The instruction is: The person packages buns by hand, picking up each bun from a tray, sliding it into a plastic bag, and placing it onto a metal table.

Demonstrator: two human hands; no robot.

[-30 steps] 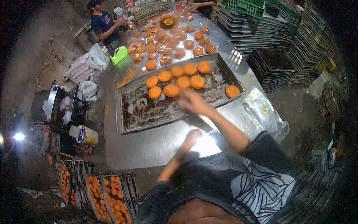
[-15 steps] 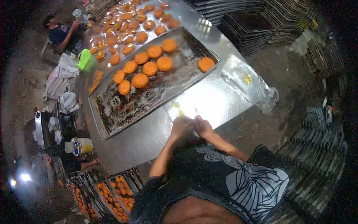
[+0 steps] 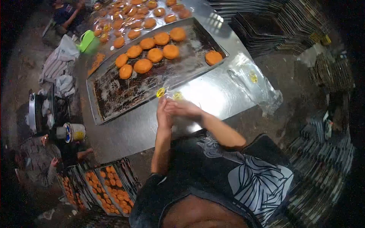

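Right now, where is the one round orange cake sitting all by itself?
In the head view, the lone round orange cake sits at the right end of the dark metal baking tray, apart from the others.

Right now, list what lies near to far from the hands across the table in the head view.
Hands with a clear bag → baking tray → orange buns on it → wrapped buns at the far end.

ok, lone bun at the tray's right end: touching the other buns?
Apart. The head view shows the lone bun at the right end of the tray, with bare dark tray surface between it and the bun cluster.
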